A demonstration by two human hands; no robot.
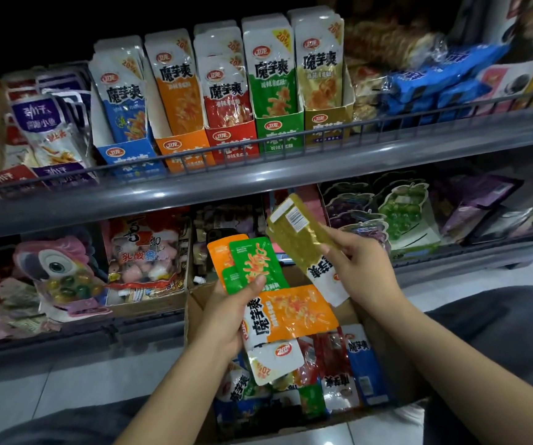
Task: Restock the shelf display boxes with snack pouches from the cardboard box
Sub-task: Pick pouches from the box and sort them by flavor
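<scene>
My left hand (226, 308) grips a fanned bunch of pouches: an orange one (294, 311) lying crosswise in front, a green one (255, 261) and another orange one behind it. My right hand (360, 268) pinches a single olive-yellow pouch (303, 239), back side up with its barcode showing, tilted toward the shelf. Both hands hover above the open cardboard box (194, 303), where red, blue, green and white pouches (339, 370) lie loose. On the upper shelf stand several display boxes in a row: blue (130, 159), orange (185, 149), red (233, 139), green (279, 131) and yellow (326, 123).
A grey wire rail (258, 152) runs along the front of the upper shelf. Purple fish-snack boxes (50, 130) stand at its left, blue packs (435, 88) at its right. The lower shelf holds jelly and candy bags (146, 258). My knees frame the cardboard box on a tiled floor.
</scene>
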